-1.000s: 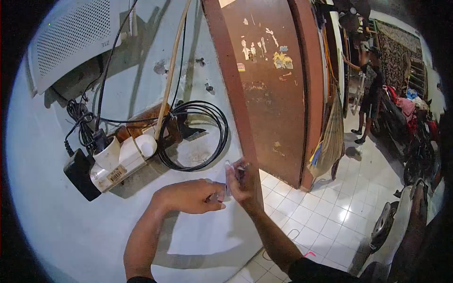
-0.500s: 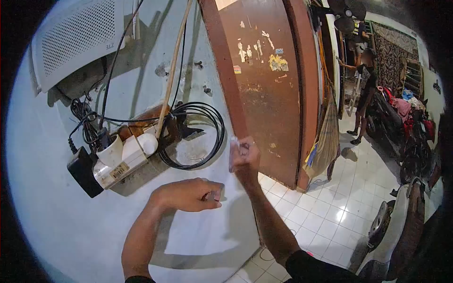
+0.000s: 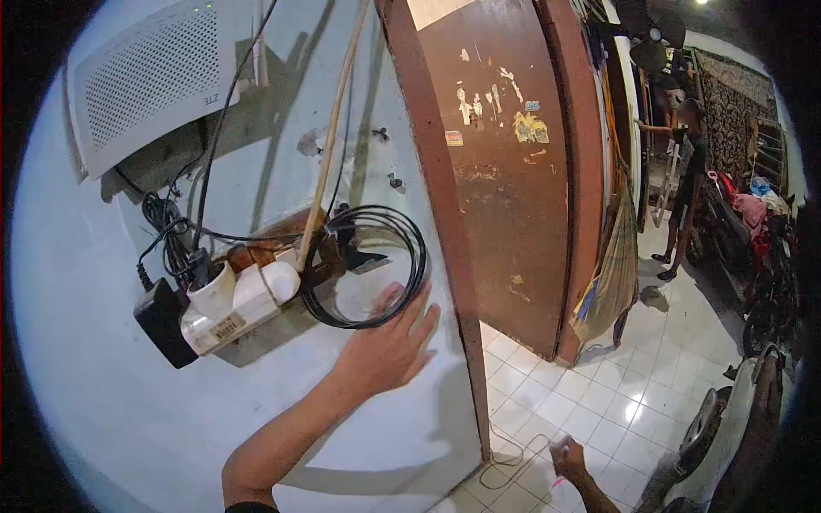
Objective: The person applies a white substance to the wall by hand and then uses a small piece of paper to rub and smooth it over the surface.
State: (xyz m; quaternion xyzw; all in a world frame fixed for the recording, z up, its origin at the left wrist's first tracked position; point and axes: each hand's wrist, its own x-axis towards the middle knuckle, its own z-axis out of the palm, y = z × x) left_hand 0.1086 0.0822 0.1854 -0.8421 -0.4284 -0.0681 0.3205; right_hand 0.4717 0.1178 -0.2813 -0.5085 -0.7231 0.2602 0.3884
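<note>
My left hand [image 3: 389,346] lies flat against the pale wall [image 3: 128,410] with its fingers spread, holding nothing. Its fingertips touch the lower edge of a coiled black cable [image 3: 416,256]. Left of the coil, a white power strip [image 3: 235,303] carries white plugs and a black adapter [image 3: 161,321]. My right hand [image 3: 569,457] hangs low near the floor at the bottom edge. It is small in view and its fingers look curled; whether it holds anything is unclear.
A white perforated router [image 3: 154,81] is mounted at upper left, with cables running down. A brown door [image 3: 505,171] stands edge-on just right of the wall. A thin wire loop [image 3: 513,453] lies on the white tiled floor. A person [image 3: 688,179] stands far back near parked motorbikes [image 3: 753,248].
My left hand rose from a closed grip, opened, and pressed flat on the wall by the coil. My right hand dropped from near the door edge to the floor area.
</note>
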